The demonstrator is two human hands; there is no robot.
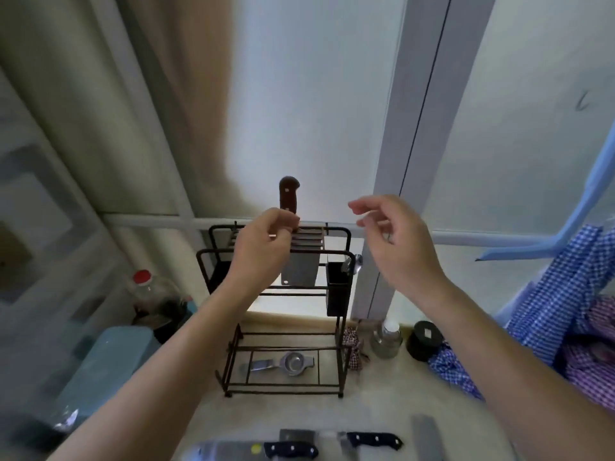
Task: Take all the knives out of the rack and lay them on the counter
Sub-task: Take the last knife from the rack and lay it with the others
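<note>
A black wire knife rack (pixel 342 331) stands on the beige counter (pixel 382 404). One cleaver with a brown handle (pixel 289 196) sits upright in the rack's top slots, its grey blade (pixel 301 271) hanging below. My left hand (pixel 263 242) is at the base of that handle, fingers pinched; whether it grips the handle I cannot tell. My right hand (pixel 396 237) hovers to the right of the rack, fingers apart and empty. Two dark-handled knives (pixel 289 450) (pixel 374 440) and a bare blade (pixel 427 437) lie on the counter at the bottom edge.
A metal strainer (pixel 293 362) lies on the rack's bottom shelf, and a black utensil cup with spoons (pixel 337 292) hangs on its right side. A red-capped bottle (pixel 151 294), a blue box (pixel 106 364), jars (pixel 386 341) and checked cloths (pixel 565 324) stand around it.
</note>
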